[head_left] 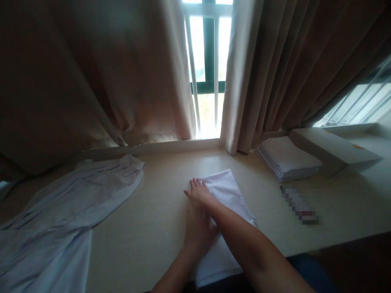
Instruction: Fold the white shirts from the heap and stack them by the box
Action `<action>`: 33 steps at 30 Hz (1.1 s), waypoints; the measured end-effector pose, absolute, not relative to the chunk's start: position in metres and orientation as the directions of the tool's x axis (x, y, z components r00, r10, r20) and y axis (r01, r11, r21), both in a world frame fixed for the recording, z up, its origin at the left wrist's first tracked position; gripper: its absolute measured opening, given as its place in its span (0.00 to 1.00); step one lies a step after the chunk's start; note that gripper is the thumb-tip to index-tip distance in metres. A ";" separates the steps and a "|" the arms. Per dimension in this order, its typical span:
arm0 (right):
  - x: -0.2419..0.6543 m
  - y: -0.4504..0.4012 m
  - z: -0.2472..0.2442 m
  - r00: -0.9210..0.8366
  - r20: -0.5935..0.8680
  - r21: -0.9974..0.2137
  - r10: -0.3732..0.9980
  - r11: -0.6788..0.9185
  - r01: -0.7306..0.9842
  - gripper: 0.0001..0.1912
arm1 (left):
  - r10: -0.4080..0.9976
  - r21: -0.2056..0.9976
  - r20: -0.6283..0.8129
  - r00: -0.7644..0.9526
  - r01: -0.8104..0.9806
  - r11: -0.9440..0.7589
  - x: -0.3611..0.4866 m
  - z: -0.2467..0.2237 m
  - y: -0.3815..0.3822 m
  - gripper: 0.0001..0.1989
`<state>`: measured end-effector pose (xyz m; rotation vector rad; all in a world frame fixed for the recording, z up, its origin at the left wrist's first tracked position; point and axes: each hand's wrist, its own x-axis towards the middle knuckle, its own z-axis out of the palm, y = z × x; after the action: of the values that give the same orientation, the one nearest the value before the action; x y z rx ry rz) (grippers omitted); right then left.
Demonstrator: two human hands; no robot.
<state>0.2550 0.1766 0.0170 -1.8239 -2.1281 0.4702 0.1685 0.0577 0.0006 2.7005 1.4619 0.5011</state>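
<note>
A white folded cloth [227,189] lies on the pale tabletop in front of me, its long side running away from me. My right hand [200,191] rests flat on its far left corner, fingers stretched out. Nearer to me, my left hand [198,230] is at the cloth's left edge, partly beneath my right forearm. Motion smears its fingers, so their shape is unclear. Both forearms cover part of the cloth.
Loose white fabric [76,195] spreads over the left of the table [134,240]. At the right are a stack of folded white cloths [288,156], a pale box [336,148] and a pixelated oblong object [301,205]. Curtains [146,73] hang behind, around a barred window [209,53].
</note>
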 end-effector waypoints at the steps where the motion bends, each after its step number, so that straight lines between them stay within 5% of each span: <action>1: 0.261 0.175 0.020 -0.150 0.037 -0.425 0.988 0.151 0.892 0.38 | 0.831 0.173 0.254 0.495 0.822 -0.542 0.167 0.002 0.063 0.36; 4: 0.282 0.171 0.028 -0.143 0.116 -0.382 0.983 0.177 0.907 0.35 | 0.859 0.145 0.234 0.456 0.857 -0.494 0.163 0.014 0.099 0.26; 12: 0.322 0.172 0.014 -0.204 0.054 -0.301 0.978 0.211 0.930 0.29 | 0.893 0.079 0.042 0.448 0.889 -0.450 0.178 0.010 0.190 0.27; 27: 0.406 0.143 0.008 0.043 -0.008 -0.273 0.999 -0.044 0.961 0.47 | 0.902 0.036 0.051 0.428 0.902 -0.430 0.182 -0.002 0.188 0.31; 33: 0.411 0.142 0.002 0.189 0.004 -0.297 0.982 -0.179 0.938 0.54 | 0.904 0.068 0.055 0.424 0.902 -0.427 0.184 -0.004 0.188 0.42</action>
<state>0.4113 0.1425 0.0016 -2.2309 -1.8437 0.2757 0.1843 0.1884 -0.0038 2.6272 1.6661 0.1290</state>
